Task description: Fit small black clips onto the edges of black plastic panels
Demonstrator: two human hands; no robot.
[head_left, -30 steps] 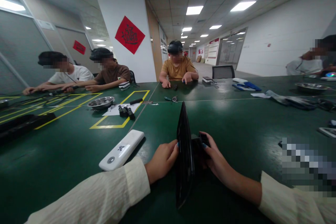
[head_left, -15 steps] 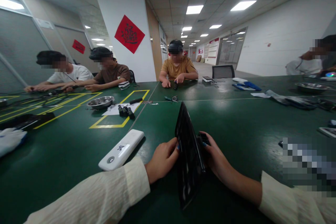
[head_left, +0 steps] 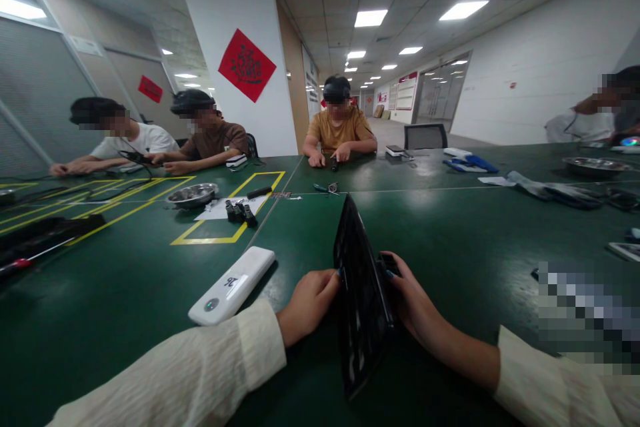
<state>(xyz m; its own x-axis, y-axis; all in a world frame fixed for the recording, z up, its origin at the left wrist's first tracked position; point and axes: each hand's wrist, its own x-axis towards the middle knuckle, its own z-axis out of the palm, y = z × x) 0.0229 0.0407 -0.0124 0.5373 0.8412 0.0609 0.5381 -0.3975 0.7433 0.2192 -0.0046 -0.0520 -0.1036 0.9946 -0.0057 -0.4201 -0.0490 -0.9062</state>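
Observation:
A thin, glossy black panel (head_left: 360,300) stands on edge, nearly edge-on to me, over the green table. My left hand (head_left: 310,303) is closed on its left face, thumb and fingers pressed together near the middle; part of the fingers is hidden behind the panel. On the other side my right hand (head_left: 413,293) is wrapped round a small black block (head_left: 389,263) at the panel's back; whether that block is joined to the panel I cannot tell. Left of my left hand lies a white oblong device (head_left: 233,285) with a handwritten number on it.
A metal bowl (head_left: 193,195), black clips (head_left: 241,213) and green-handled pliers (head_left: 323,187) lie farther off. At left rests a red-handled screwdriver (head_left: 23,265). Gloves (head_left: 550,192) lie at right. Several people sit round the table, one straight across (head_left: 340,127).
The white-gloved shape at the left edge is gone and the red-handled screwdriver shows there. A person at left has lifted a dark item. My hands and the panel have barely moved.

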